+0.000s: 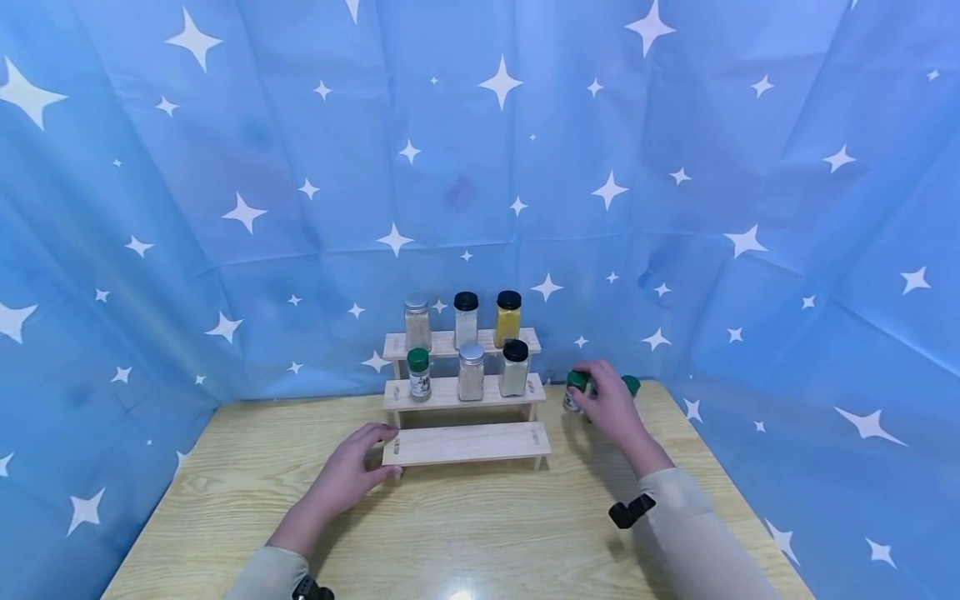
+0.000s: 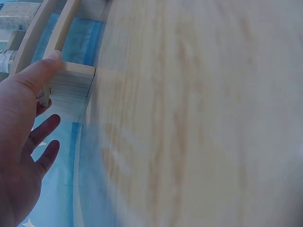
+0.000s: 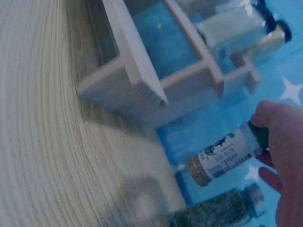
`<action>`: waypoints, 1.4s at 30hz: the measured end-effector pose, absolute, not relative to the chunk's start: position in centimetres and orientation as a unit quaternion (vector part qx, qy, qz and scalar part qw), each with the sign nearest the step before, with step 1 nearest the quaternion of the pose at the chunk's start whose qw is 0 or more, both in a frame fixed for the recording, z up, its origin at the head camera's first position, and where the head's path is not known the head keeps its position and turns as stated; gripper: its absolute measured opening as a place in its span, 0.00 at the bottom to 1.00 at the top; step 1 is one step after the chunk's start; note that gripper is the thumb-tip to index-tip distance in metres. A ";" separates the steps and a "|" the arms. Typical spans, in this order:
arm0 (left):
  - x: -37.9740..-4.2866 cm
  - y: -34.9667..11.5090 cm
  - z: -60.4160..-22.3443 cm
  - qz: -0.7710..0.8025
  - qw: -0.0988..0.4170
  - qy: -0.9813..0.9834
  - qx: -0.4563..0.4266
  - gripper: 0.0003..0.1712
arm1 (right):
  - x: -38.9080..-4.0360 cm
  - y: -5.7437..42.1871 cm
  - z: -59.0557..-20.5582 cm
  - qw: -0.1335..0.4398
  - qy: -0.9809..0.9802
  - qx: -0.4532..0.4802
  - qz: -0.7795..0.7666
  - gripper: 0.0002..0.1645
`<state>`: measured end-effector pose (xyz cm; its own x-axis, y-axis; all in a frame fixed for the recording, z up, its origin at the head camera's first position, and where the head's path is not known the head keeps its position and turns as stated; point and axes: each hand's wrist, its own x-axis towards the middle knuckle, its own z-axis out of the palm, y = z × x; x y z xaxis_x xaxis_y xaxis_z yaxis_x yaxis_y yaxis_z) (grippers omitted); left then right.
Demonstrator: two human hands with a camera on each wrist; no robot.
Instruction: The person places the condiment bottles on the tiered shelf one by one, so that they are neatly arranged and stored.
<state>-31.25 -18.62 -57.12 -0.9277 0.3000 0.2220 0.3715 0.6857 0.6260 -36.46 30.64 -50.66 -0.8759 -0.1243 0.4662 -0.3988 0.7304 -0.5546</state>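
My left hand [image 1: 348,471] holds the left end of the lowest shelf [image 1: 465,443] of a three-tier wooden rack. In the left wrist view, the thumb [image 2: 40,71] lies over the shelf end, with a fingertip beneath it and other fingers spread. To the right of the rack, my right hand [image 1: 613,408] pinches a small spice jar [image 3: 226,153] by its green cap. That jar carries a white label and is tilted in the right wrist view. Close by is another jar [image 3: 218,210] with dark green flakes inside, partly cut off by the frame edge.
On the middle tier stand a green-capped jar [image 1: 419,375], a silver-lidded jar [image 1: 471,372] and a black-lidded jar [image 1: 514,369]. The top tier bears a silver-lidded jar [image 1: 417,325], a white-filled jar [image 1: 466,321] and a yellow-filled jar [image 1: 507,320]. A starry blue curtain [image 1: 465,200] surrounds the wooden table [image 1: 480,525].
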 end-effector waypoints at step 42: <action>-31.4 -18.7 -57.2 -0.351 0.046 -0.918 -0.177 0.39 | -31.6 9.9 -50.1 0.128 -0.792 0.309 0.510 0.22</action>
<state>-31.36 -18.66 -57.19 -0.9330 0.2933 0.2085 0.3576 0.6910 0.6282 -31.55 9.87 -50.10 -0.7765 -0.3583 0.5183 -0.6201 0.2890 -0.7293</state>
